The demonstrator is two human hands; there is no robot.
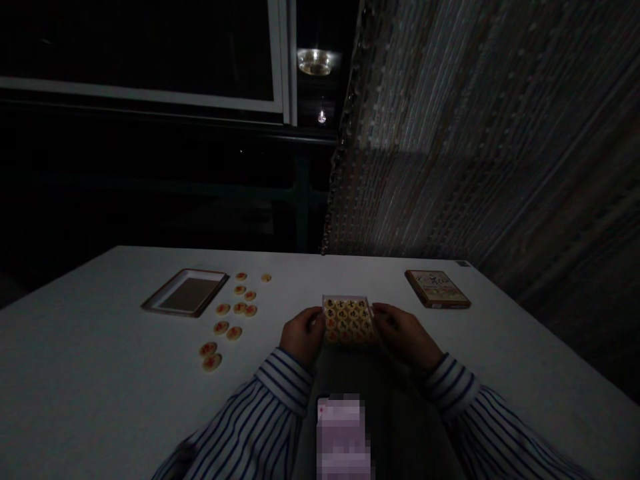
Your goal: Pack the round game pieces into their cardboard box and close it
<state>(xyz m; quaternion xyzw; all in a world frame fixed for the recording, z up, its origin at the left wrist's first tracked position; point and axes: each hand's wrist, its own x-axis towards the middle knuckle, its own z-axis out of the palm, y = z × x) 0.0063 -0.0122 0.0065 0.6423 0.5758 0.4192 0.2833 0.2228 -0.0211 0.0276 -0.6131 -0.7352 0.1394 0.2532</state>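
Note:
A clear plastic box of xiangqi pieces [349, 320] is at the near middle of the table, its round pieces in rows, some with black characters and the lower ones with red. My left hand [303, 335] pinches its left edge, closed. At the opposite edge, the fingers of my right hand [409, 335] close on the right side. To the left of my left hand lie several loose xiangqi pieces [234, 333] with red characters, scattered singly and in touching pairs.
An open shallow box part [203, 293] with a pale rim lies at the left back of the white table [125, 360]. Toward the right back is a closed box [439, 290] with printed writing. A lit phone [344, 437] shows below my hands. Behind the table hangs a bead curtain [425, 133].

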